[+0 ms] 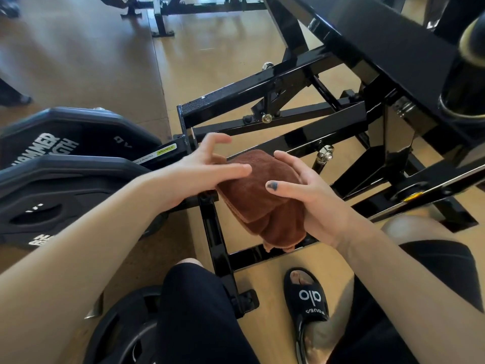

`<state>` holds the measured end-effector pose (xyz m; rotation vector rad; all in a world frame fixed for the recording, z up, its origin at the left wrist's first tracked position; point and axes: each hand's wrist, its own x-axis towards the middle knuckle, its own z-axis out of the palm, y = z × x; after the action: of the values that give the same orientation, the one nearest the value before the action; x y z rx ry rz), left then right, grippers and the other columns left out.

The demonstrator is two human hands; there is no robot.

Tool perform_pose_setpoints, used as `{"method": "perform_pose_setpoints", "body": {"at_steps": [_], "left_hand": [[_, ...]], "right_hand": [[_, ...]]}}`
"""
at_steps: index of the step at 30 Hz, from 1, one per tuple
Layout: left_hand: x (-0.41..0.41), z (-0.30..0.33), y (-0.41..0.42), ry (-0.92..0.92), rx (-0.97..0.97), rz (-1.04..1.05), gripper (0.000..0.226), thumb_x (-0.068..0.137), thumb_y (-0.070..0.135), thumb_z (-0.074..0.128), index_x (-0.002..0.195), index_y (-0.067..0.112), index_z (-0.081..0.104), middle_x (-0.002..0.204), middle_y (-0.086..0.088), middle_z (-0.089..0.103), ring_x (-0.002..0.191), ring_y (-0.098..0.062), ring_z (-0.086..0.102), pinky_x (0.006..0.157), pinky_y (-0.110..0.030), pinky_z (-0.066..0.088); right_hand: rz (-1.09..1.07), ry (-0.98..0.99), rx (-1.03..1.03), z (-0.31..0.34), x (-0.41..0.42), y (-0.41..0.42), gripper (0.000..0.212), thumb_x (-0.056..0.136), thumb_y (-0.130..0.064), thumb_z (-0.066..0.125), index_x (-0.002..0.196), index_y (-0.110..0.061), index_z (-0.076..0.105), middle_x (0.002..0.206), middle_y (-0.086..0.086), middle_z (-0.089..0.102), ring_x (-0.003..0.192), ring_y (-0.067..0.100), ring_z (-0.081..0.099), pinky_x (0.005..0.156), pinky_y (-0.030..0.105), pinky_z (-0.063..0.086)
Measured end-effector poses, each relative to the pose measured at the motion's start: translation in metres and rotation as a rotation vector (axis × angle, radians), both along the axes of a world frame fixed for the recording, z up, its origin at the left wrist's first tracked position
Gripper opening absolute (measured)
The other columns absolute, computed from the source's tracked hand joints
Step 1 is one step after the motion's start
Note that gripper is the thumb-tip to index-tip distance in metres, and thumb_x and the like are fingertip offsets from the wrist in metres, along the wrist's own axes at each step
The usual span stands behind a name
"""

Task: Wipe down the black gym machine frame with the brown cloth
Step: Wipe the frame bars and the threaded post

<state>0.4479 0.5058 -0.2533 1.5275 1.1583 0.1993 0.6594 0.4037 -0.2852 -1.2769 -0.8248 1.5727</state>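
Cloth (265, 203), brown and folded into a thick wad, sits in my right hand (315, 195): the thumb presses over its top, with a dark mark on the nail, and the fingers curl under its far side, so that I grip it firmly. It hangs in the air above the black gym machine frame (262, 106), over the open rectangle between the frame's floor bars, and I see no contact between cloth and metal. My left hand (204, 164) is at the cloth's left edge, fingers spread and loosely bent; they reach over the fabric, and I cannot tell whether they touch it. Left of the frame lie black weight plates (65, 164) with white lettering. Near the frame's closest bar stands a foot in a black slide sandal (309, 300) on the tan floor (223, 48).
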Motion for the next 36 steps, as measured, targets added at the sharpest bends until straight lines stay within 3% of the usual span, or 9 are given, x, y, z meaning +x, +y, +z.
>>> {"method": "perform_pose_setpoints", "body": {"at_steps": [5,10,14,18,22,25,30,34,36], "left_hand": [[0.000,-0.016,-0.021,-0.073,0.123,-0.346,0.089,0.071,0.058,0.086,0.142,0.054,0.032,0.142,0.015,0.042,0.124,-0.009,0.053,0.095,-0.030,0.056],[-0.003,-0.028,-0.034,-0.049,0.278,-0.261,0.099,0.058,0.061,0.087,0.143,0.042,0.039,0.133,0.019,0.051,0.123,-0.005,0.054,0.104,-0.038,0.052],[-0.005,-0.028,-0.037,-0.079,0.372,-0.258,0.075,0.076,0.033,0.088,0.138,0.036,0.045,0.120,0.016,0.064,0.108,0.000,0.064,0.094,-0.029,0.058],[-0.010,-0.026,-0.031,-0.095,0.126,-0.291,0.043,0.090,0.023,0.077,0.129,0.033,0.061,0.111,0.011,0.073,0.105,-0.009,0.070,0.095,-0.036,0.058],[-0.009,-0.027,-0.024,-0.085,-0.104,-0.232,0.025,0.094,0.023,0.071,0.117,0.028,0.067,0.103,0.006,0.077,0.099,-0.013,0.073,0.099,-0.036,0.056],[-0.003,-0.031,-0.019,-0.154,-0.129,-0.168,0.027,0.093,0.022,0.072,0.120,0.028,0.066,0.108,0.003,0.076,0.101,-0.015,0.073,0.096,-0.035,0.057],[-0.003,-0.046,-0.004,-0.093,0.183,-0.023,0.043,0.091,0.034,0.074,0.129,0.029,0.054,0.117,0.007,0.068,0.098,-0.004,0.069,0.089,-0.027,0.058],[-0.008,-0.081,0.008,0.169,0.481,0.066,0.068,0.098,0.043,0.064,0.154,0.026,0.031,0.153,0.000,0.044,0.136,-0.016,0.046,0.110,-0.030,0.040],[-0.010,-0.102,0.014,0.364,0.579,0.083,0.084,0.097,0.051,0.061,0.161,0.022,0.017,0.165,-0.006,0.025,0.151,-0.025,0.026,0.122,-0.041,0.030]], "right_hand": [[0.067,-0.042,0.014,0.005,-0.008,-0.004,0.087,0.071,-0.017,0.083,0.147,-0.037,0.045,0.140,0.009,0.054,0.119,0.029,0.066,0.092,0.044,0.060],[0.125,0.019,0.026,0.007,-0.012,-0.008,0.091,0.069,0.001,0.078,0.145,-0.038,0.048,0.135,0.013,0.059,0.116,0.034,0.068,0.094,0.054,0.058],[0.204,-0.196,0.063,0.007,-0.013,-0.006,0.074,0.078,-0.008,0.084,0.140,-0.032,0.053,0.127,0.004,0.066,0.117,0.026,0.068,0.095,0.052,0.058],[0.275,-0.834,0.212,0.011,-0.012,-0.002,0.046,0.082,-0.046,0.081,0.123,-0.032,0.066,0.105,-0.016,0.071,0.102,0.001,0.066,0.086,0.025,0.059],[0.302,-0.734,0.113,-0.002,-0.014,-0.001,0.053,0.078,-0.040,0.087,0.122,-0.034,0.059,0.122,-0.008,0.055,0.116,0.007,0.053,0.093,0.029,0.054],[0.204,-0.438,0.023,-0.015,-0.018,0.000,0.061,0.077,-0.026,0.089,0.128,-0.027,0.055,0.121,-0.001,0.066,0.111,0.018,0.068,0.097,0.045,0.058],[0.053,-0.501,0.018,0.000,-0.003,0.020,0.040,0.086,-0.019,0.079,0.120,-0.019,0.059,0.112,0.002,0.071,0.098,0.017,0.073,0.094,0.045,0.059],[-0.406,-0.867,0.163,0.023,0.025,0.048,0.037,0.091,-0.016,0.075,0.118,-0.017,0.050,0.106,-0.006,0.064,0.092,0.006,0.067,0.084,0.036,0.061],[-0.545,-1.134,0.365,0.025,0.037,0.061,0.050,0.090,-0.009,0.074,0.129,-0.019,0.044,0.118,0.002,0.063,0.104,0.016,0.068,0.086,0.045,0.062]]}}
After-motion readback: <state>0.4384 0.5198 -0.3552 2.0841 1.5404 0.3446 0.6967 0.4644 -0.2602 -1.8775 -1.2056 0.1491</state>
